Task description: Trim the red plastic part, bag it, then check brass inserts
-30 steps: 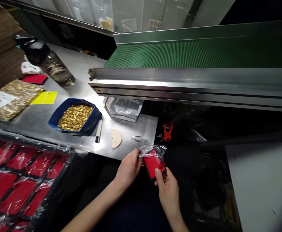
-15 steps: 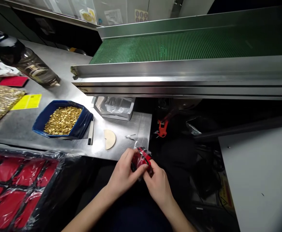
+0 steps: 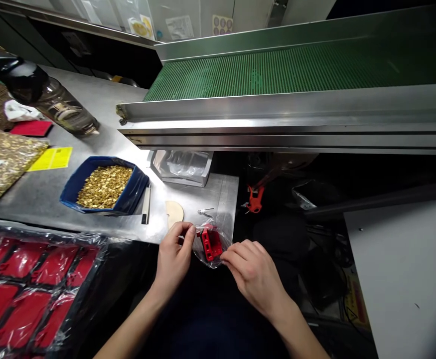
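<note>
Head view: both hands have drawn apart, left hand point(image 3: 173, 257) pinching the clear bag point(image 3: 211, 243), right hand point(image 3: 253, 271) gripping its other edge, red part point(image 3: 211, 244) now inside, at the table point(image 3: 128, 149) edge

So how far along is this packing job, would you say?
Hard to put a figure on it. Already done, it seems: a tray of wrapped red pieces sits at the lower left. In hand: the left hand and right hand pinch a clear bag around one red part. The conveyor belt shows nothing on it, and the blue bin of gold bits looks nearly full.
</note>
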### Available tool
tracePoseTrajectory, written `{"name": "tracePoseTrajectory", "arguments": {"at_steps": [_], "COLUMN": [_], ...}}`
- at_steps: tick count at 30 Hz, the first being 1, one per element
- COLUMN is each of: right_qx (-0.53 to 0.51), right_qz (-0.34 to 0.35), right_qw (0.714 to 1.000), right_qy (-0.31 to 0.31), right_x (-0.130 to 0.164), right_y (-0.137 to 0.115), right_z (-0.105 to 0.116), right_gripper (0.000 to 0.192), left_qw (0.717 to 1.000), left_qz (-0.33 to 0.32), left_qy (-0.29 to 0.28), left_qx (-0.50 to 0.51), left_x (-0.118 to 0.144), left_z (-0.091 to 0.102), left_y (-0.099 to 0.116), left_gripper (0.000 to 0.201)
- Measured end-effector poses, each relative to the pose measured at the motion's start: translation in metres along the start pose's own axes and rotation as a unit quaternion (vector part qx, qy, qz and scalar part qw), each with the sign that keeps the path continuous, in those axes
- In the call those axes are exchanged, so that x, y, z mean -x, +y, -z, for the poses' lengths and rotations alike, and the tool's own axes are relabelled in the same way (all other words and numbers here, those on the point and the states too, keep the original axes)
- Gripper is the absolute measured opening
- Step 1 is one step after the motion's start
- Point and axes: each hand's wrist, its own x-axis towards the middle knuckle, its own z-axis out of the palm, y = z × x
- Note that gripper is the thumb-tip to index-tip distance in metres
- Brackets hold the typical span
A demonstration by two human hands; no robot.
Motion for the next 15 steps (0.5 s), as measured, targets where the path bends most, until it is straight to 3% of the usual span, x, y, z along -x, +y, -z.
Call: {"name": "tracePoseTrajectory", "arguments": {"at_steps": [3, 6, 11, 15], "right_qx": [-0.038, -0.052, -0.085, -0.193], "right_qz": [0.056, 0.065, 0.048, 0.066], "right_qw": [0.995, 0.991, 0.982, 0.974], "right_qy": [0.067, 0.106, 0.161, 0.096], "right_x": [0.004, 0.008, 0.006, -0.009], "right_y": [-0.004, -0.007, -0.013, -0.021], "right_z": [0.008, 0.016, 0.02, 0.015], "right_gripper": [0.017, 0.019, 0.023, 0.021], "left_qw": [0.994, 0.988, 0.988, 0.964], "left_qz": [-0.085, -0.123, -0.144, -0.091], "left_qy": [0.059, 0.066, -0.034, -0.15], "left_qx": [-0.034, -0.068, 0.053, 0.201], "left_x": [0.001, -0.003, -0.001, 0.014], "left_z": [0.007, 0.018, 0.032, 0.024], "left_y": [0.006, 0.011, 0.027, 0.032], "left_gripper": [0.018, 0.013, 0.013, 0.017]}}
